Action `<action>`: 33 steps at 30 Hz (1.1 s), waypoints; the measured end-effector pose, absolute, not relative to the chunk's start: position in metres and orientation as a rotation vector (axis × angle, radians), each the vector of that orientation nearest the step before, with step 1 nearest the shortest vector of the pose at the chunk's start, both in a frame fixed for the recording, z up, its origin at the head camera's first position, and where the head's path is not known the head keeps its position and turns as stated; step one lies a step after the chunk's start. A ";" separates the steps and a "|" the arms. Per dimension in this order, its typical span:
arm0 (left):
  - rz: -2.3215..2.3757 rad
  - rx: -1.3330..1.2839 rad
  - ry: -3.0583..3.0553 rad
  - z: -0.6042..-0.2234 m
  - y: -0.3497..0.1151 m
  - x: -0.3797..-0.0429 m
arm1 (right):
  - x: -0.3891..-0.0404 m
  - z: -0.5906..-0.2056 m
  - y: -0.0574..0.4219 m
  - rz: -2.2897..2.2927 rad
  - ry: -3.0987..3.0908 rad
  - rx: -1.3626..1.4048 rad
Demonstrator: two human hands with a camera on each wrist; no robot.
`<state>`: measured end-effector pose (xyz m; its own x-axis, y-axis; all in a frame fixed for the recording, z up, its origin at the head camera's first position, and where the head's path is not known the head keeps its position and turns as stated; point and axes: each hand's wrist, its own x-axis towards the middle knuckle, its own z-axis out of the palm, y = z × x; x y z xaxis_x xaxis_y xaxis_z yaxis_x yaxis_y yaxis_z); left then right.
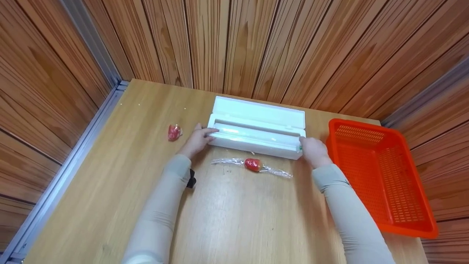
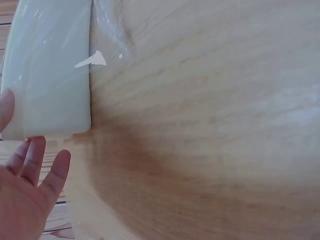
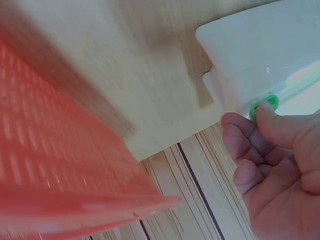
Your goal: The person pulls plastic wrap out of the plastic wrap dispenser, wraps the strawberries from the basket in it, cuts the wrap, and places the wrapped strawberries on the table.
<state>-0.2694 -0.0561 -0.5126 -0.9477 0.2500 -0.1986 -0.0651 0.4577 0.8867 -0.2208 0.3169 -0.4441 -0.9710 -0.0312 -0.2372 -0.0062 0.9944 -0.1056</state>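
A white cling film dispenser (image 1: 253, 146) stands near the back of the table, its lid (image 1: 258, 112) swung up and back. A shiny roll of cling film (image 1: 253, 134) lies in it. My left hand (image 1: 198, 141) grips the dispenser's left end, fingertips at the end face and one digit over the top. At the other end, my right hand (image 1: 315, 151) has its thumb on a small green slide cutter (image 3: 265, 104), the other fingers curled beside the end wall. Just in front lies a red and yellow fruit-like piece (image 1: 253, 165) in clear film with long twisted ends.
To the right stands an orange plastic basket (image 1: 421, 190), close beside my right forearm. A second red piece in crumpled clear film (image 1: 174, 132) lies left of the dispenser. Wood-patterned walls (image 1: 249, 47) rise behind the table and at both sides.
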 end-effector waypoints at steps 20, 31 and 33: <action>1.448 0.112 2.464 -0.514 -0.060 -0.260 | -0.185 -0.464 0.250 -0.058 3.403 -0.255; 1.396 0.339 2.752 -0.522 -0.062 -0.241 | -0.158 -0.514 0.231 -0.276 3.246 -0.502; 1.323 0.424 2.830 -0.523 -0.062 -0.237 | -0.156 -0.517 0.230 -0.312 3.268 -0.501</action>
<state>-0.2369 -0.0620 -0.5233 -0.9637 0.2367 0.1233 0.2463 0.6115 0.7519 -0.1557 0.2303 -0.5173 -0.9387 -0.2780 0.2038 -0.3115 0.9372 -0.1567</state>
